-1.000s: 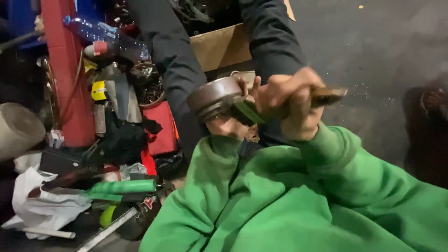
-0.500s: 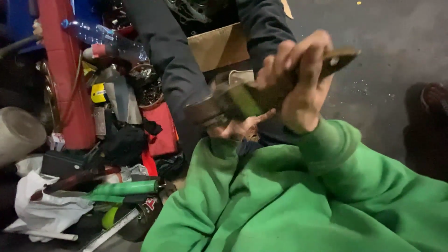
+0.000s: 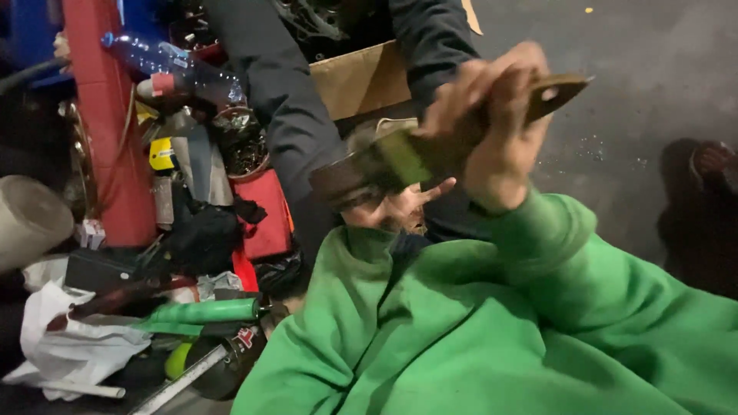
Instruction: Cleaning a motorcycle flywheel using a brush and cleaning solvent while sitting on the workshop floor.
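Your right hand (image 3: 500,131) is raised, its fingers (image 3: 461,88) wrapped tight around the handle of a flat green tool (image 3: 430,154), blurred with motion; the worn brownish end of that tool pokes out past your knuckles, and the green part runs from under your fingers down toward a round grey metal part (image 3: 342,180); the tool's end meets that part, though the blur hides whether it truly touches; your left hand (image 3: 396,207) sits just beneath the metal part, fingers curled up around its underside so far as you can see, one finger sticking out below the tool; both your arms wear green sleeves (image 3: 538,307); just beyond your fingers stand another person's dark sleeves (image 3: 284,115) and a cardboard box (image 3: 361,77); well off from your left fingers lie a red post (image 3: 104,115), a plastic bottle (image 3: 161,65) and a green-handled tool (image 3: 204,311)
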